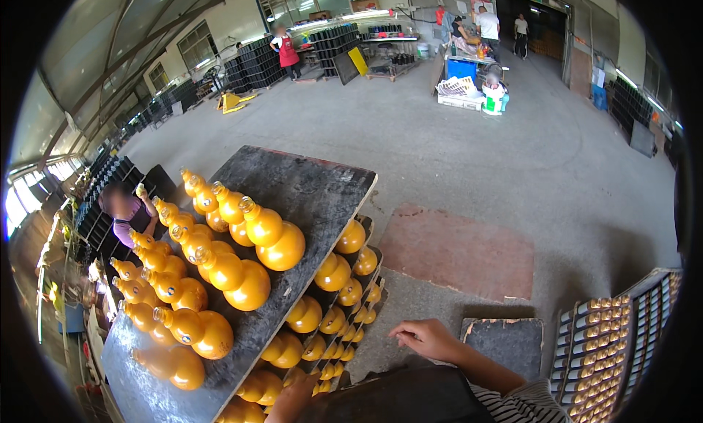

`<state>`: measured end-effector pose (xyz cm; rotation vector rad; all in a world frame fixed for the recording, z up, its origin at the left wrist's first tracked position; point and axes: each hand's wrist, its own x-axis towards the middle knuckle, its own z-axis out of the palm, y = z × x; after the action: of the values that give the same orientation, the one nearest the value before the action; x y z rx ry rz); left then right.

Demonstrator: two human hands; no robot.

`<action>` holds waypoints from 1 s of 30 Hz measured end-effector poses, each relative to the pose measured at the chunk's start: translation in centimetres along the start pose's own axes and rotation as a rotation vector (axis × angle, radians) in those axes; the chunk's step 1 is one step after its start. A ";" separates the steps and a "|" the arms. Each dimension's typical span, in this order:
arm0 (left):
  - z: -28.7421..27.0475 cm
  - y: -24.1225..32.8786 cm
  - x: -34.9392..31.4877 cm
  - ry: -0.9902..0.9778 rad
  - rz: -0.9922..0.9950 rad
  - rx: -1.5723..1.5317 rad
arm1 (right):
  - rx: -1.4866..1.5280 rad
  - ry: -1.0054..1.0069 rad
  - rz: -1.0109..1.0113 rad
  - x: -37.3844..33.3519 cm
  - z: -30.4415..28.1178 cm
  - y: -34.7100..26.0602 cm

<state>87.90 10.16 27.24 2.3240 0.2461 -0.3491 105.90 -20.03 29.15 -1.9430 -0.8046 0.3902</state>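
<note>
Gourd-shaped bottles [223, 271], glossy and amber-orange with two round bulges and short clear necks, stand in slanting rows on a dark top board [300, 177]. The board's face is flat and scuffed, its edge pale and chipped. Below it, more lower bottles [304, 314] of the same rounded shape sit in tiers between stacked boards.

The left hand [293, 397] is at the near side of the stack, beside the lower bottles; its fingers are partly hidden, so I cannot tell how far they are spread or whether they grip anything. The right hand [425, 339] is off to the side of the stack, fingers loosely curled with a slight gap, holding nothing visible.

Along the top board's right edge, smooth grey concrete floor [439, 159] gives wide room. A worn reddish sheet [461, 251] lies flat there. Nearer, a rough-edged dark panel [505, 342] and upright rows of gold-topped bottles [594, 350] border the right hand's side.
</note>
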 end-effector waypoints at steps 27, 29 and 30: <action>1.7 -10.7 -5.1 0.179 -0.236 -0.255 | -0.043 -0.200 -0.157 6.1 5.9 -4.1; 1.8 -11.5 -5.7 0.200 -0.281 -0.274 | -0.030 -0.220 -0.207 7.1 6.6 -4.4; 2.0 -12.0 -6.0 0.217 -0.301 -0.286 | -0.024 -0.233 -0.233 7.7 6.9 -4.6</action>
<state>78.53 16.58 19.88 2.0402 0.7109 -0.1911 105.91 -8.77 30.26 -1.8207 -1.1778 0.4725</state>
